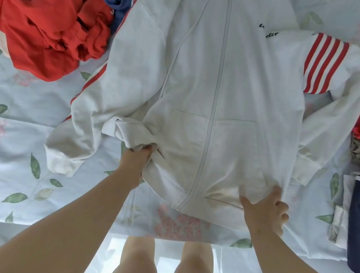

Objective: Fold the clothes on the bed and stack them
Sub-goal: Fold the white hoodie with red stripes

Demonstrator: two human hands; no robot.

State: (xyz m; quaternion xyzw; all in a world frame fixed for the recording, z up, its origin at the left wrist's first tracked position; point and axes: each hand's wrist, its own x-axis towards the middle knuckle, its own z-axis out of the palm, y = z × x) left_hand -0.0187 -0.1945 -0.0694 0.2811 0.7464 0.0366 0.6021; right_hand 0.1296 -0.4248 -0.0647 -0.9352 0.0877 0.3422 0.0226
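Left hand (136,160) clenches bunched hem (129,131) of white jacket (195,59), left of zip (220,73); right hand (265,210) pinches fabric right of zip. Best to tension both sides evenly and flatten first.

I get bright, even daylight with only faint, soft shadows under the folds of the white jacket (205,71). Its whites run nearly washed out. The glossy floor (95,262) throws back a pale glare. The wide lens stretches the edges, and everything looks slightly soft.
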